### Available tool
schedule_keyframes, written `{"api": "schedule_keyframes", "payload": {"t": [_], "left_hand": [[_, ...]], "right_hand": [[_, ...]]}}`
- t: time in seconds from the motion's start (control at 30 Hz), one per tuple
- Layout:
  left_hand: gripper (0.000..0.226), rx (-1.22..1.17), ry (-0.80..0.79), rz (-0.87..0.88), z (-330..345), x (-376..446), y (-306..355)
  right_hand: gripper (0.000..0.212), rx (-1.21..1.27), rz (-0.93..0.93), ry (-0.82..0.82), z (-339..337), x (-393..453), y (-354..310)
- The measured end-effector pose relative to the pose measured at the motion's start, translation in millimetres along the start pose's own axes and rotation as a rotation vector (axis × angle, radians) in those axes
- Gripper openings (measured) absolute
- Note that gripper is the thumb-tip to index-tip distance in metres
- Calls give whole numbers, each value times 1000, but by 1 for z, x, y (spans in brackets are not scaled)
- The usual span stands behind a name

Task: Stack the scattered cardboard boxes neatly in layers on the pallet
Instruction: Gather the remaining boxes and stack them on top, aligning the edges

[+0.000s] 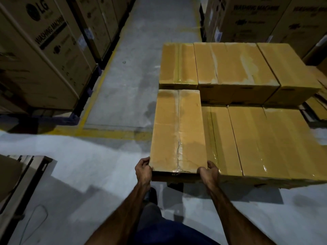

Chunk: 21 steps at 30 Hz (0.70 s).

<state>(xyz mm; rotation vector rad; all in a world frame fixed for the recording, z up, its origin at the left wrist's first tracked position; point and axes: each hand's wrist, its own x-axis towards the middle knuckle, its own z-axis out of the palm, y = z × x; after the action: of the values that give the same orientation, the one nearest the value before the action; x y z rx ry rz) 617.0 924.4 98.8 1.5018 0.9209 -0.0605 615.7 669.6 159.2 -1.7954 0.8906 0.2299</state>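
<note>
Holding one box (pixel 178 131) by its near end, both hands on it; left hand (pixel 143 171) curls round the near-left corner, right hand (pixel 209 171) round the near-right corner, fingers wrapped under the bottom edge; neither hand is free.

Box long axis runs straight away from the person, tape seam down the middle; near end at the hands, far end touching or just short of the upper row (pixel 235 66); cannot tell which.

Stack so far: lower layer (pixel 265 138) lies flush to the right of the held box, long axes the same way; upper row sits on the far half, several boxes side by side; held box top looks level with the upper row, so I judge it is going in as the near-left unit of the second layer. Cannot tell if it is fully set down or partly carried; its near edge overhangs toward the person.

Pallet itself is hidden under the boxes.

Key relation: box lies dead ahead of both hands, which are equally near, one per corner; next move is likely a push along the long axis, away from the body, until the near face lines up with the lower layer's near face; then square the right side.

Risk: uneven push skews it left, off the stack edge; floor (pixel 123 85) is there, nothing to catch it.
</note>
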Motion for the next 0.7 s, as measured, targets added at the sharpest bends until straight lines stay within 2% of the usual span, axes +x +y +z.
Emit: {"api": "schedule_keyframes", "payload": {"t": [0.13,0.23,0.37,0.7], "left_hand": [[39,-24,-17,8,6,7,8],[35,-11,-28,1,9,13,9],[31,35,-21,-12,11,26,-3],[20,9,-31,-16,15,22,1]], "right_hand": [[41,-49,-3,-8,3,10,-2],[35,-78,-27,-34,3,15,-5],[42,-61,-27,-43,6,20,-5],[43,-30,-13,-39,13,32,-3]]}}
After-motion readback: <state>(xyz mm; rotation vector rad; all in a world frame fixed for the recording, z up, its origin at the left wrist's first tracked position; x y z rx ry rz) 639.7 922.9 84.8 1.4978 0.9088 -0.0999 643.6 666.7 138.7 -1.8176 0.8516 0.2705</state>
